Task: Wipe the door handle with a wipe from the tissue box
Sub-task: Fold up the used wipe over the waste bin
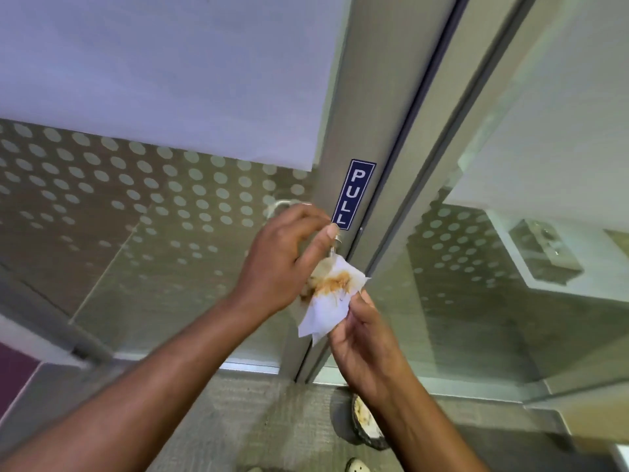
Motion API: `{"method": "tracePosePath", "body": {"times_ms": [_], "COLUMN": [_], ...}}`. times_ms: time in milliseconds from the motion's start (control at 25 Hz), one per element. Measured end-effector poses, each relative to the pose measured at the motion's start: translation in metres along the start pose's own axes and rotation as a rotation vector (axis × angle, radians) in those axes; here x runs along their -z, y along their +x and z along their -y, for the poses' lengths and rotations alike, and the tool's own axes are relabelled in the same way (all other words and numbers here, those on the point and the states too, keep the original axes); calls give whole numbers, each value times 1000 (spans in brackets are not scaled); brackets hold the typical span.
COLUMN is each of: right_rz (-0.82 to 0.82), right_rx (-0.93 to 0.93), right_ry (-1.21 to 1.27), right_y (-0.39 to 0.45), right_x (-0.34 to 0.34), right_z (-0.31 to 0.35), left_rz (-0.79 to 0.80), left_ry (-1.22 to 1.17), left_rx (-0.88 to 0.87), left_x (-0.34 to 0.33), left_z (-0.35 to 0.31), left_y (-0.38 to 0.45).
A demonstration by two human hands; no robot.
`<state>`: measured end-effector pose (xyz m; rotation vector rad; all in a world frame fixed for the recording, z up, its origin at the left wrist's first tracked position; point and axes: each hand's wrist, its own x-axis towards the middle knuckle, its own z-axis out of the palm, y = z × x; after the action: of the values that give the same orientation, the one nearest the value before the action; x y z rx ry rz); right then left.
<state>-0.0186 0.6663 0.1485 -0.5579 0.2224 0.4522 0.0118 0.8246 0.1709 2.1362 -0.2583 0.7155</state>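
The curved metal door handle (332,245) is mounted on the grey metal door frame (367,114), just below the blue rectangular PULL sticker (354,195). The left hand (282,264) is wrapped around the handle. A stained white paper wipe (332,298) is held between both hands, with the right hand (360,349) below it. Dotted glass (136,206) lies left of the frame.

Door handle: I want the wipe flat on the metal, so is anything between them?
Yes. The left hand is wrapped around the door handle, covering most of it; the stained wipe hangs just below, pinched by the right hand.
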Motion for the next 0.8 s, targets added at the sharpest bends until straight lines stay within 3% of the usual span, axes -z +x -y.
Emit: {"method": "tracePosePath", "body": {"times_ms": [80,200,320,480,640,800], "right_rz": [0,1,-15,-131,-311,-351], "right_rx": [73,147,240,393,740,900], "right_ry": [-19,-2,18,-311,-851,-1205], "right_y": [-7,-17,-28,-41,-55,-69], "right_x": [5,14,35,70,106,132], "right_z": [22,53,86,129,166,198], "left_rz": [93,364,604,510,398,452], "left_ry": [-290,-681,-861,-875,-1060,-1284], "left_rx": [214,514,641,800,959,996], "left_x": [-13,-31,-54,-94,-145,-192], "left_z": [-12,-25,-34,-59,-89,-126], "left_y": [-10,-15,-17,-17,-12,-9]}}
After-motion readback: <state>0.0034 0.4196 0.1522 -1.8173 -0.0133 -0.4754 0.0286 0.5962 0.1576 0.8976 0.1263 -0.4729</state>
